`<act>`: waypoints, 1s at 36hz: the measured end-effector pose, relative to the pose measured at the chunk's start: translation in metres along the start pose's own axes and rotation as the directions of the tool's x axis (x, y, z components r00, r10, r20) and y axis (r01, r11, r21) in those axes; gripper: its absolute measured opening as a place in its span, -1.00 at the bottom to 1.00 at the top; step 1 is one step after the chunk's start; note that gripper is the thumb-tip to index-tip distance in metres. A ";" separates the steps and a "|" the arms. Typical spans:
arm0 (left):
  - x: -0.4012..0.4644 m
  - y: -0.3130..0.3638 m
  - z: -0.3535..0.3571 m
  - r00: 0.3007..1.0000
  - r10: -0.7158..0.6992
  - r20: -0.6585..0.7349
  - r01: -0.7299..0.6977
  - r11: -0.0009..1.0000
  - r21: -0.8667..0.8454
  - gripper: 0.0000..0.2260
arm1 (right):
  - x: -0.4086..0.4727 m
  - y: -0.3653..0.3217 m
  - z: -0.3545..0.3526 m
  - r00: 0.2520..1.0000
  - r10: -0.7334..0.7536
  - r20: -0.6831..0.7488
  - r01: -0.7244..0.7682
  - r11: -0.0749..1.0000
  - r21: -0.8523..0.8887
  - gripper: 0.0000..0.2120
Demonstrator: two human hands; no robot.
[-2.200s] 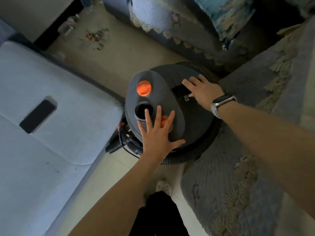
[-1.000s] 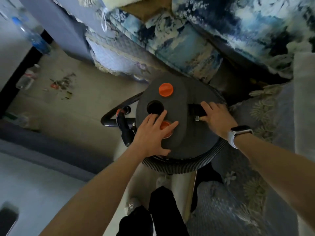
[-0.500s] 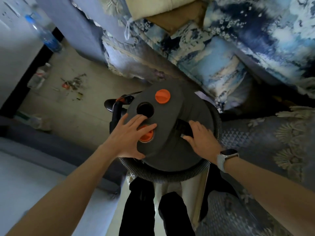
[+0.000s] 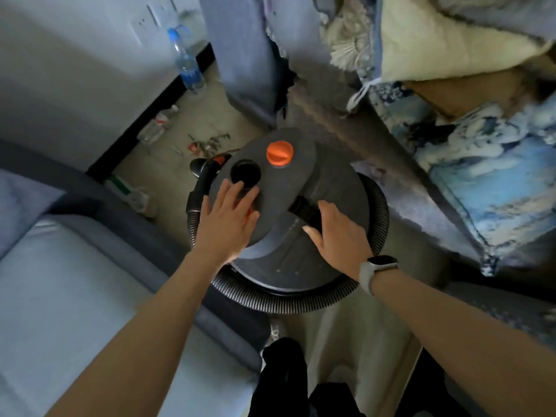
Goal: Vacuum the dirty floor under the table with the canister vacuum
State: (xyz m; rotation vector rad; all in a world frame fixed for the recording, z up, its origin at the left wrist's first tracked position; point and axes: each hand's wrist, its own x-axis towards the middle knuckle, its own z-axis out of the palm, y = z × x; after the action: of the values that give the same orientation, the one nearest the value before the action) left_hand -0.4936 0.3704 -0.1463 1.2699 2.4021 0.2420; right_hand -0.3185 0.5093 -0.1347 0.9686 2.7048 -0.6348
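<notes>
Standing on the floor between one grey sofa [image 4: 75, 296] and patterned cushions, the one canister vacuum [image 4: 288, 212] had its ribbed hose [image 4: 288, 305] coiled round it. Left hand [image 4: 225, 224] lay flat, fingers straight, on the lid; right hand [image 4: 340, 236] gripped the black handle [image 4: 304, 210]. One orange cap [image 4: 279, 154] showed; one upright water bottle [image 4: 186, 64] stood by the wall.

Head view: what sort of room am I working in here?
Probably a home living room. A grey sofa cushion lies at left, patterned blue cushions and fringed covers at right, and a water bottle stands on tiled floor by scattered debris beyond the canister vacuum.
</notes>
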 end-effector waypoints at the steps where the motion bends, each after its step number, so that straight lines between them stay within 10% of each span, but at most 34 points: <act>1: -0.003 -0.004 0.002 0.996 -0.091 -0.008 0.091 0.995 -0.027 -0.52 | 0.011 -0.012 0.000 1.000 -0.018 -0.004 0.018 1.000 -0.016 -0.45; 7: -0.008 -0.035 -0.003 0.872 -0.484 -0.075 0.448 0.850 -0.276 -0.55 | 0.068 -0.082 0.004 0.990 -0.135 -0.043 0.134 0.991 -0.032 -0.53; 36: 0.169 -0.243 -0.144 0.758 -0.646 -0.093 0.634 0.762 -0.130 -0.53 | 0.311 -0.274 0.000 0.959 -0.278 0.061 0.274 0.960 0.064 -0.40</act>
State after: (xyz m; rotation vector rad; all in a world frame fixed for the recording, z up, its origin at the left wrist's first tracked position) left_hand -0.8231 0.3762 -0.1449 0.3300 2.7396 0.2259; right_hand -0.7319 0.4928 -0.1449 0.5690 2.7966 -0.7801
